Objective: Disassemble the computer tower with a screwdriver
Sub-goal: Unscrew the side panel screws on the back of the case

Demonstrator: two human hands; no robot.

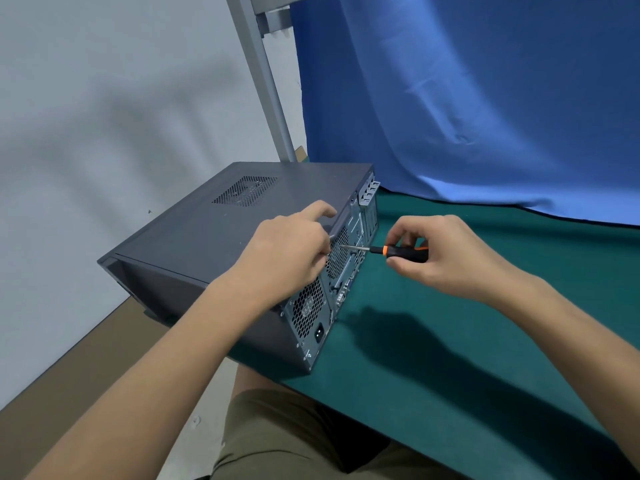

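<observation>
computer tower [221,233] lies on its side at the left edge of the green table [450,341], rear panel [332,278] facing right, front end hanging past the table edge; side panel looks still on, so I'd call this early, first rear screws.

right hand [446,254] has fingers curled round the black-and-orange handle of the screwdriver [388,251]; shaft runs level leftward, tip at the upper rear edge near the fan grille. left hand [291,251] rests on the top rear corner, index finger stretched flat along the panel, other fingers curled down over the edge; whether they pinch anything, can't tell.

to do it well: keep the shaft square to the rear panel, push inward before turning so the tip doesn't cam out; left hand bears down so the overhanging case doesn't slide or tip.

hidden: the screw head and the tip's seating sit behind the left fingers; can't confirm engagement; port detail too small to read; tower's front face is out of sight.
</observation>
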